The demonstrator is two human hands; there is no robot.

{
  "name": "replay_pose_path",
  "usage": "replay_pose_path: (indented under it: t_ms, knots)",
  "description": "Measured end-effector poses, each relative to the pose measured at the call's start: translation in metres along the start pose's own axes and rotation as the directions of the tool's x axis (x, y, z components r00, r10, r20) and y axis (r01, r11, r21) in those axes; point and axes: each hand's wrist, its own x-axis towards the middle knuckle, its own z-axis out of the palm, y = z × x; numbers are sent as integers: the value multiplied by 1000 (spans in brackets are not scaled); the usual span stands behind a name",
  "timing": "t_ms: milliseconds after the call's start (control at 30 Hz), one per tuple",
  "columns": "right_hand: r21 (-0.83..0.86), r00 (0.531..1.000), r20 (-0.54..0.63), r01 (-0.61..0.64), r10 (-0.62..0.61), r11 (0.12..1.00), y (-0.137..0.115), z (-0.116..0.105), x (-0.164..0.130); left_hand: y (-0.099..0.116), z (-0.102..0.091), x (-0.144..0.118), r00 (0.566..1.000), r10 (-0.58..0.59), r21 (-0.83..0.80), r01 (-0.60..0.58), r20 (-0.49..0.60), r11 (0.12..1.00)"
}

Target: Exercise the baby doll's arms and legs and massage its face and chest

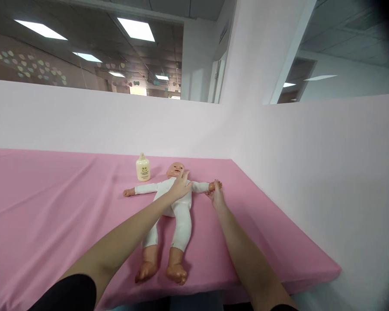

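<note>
A baby doll in white clothing lies on its back, arms spread and feet toward me. My left hand rests over its upper chest near the shoulder, fingers stretched toward the chin and thumb apart. At the end of the doll's outstretched arm on the right, my right hand holds the doll's small hand between thumb and fingers. Part of the chest is hidden under my left hand and forearm. The doll's other arm lies straight out to the left, untouched.
A pale yellow lotion bottle stands upright left of the doll's head. Pink cloth with wrinkles covers the table, whose near edge is close to me. White walls with windows border the back and right sides.
</note>
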Motion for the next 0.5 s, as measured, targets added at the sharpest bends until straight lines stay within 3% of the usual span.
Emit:
replay_pose_path:
  t_ms: [133, 267, 367, 500]
  knots:
    - [-37, 997, 79, 30, -27, 999, 3, 4, -5, 14, 44, 38, 993, 51, -169, -32, 108, 985]
    - [-121, 981, 185, 87, -64, 989, 7, 8, -8, 26, 78, 43, 981, 50, -350, 18, 186, 937]
    - [-195, 985, 155, 107, -78, 975, 10, 7, -6, 20, 91, 39, 967, 32, -397, 73, 252, 915]
    - [-239, 997, 68, 40, -25, 970, 13, 5, -2, 7, 91, 38, 938, 24, -404, 126, 347, 906]
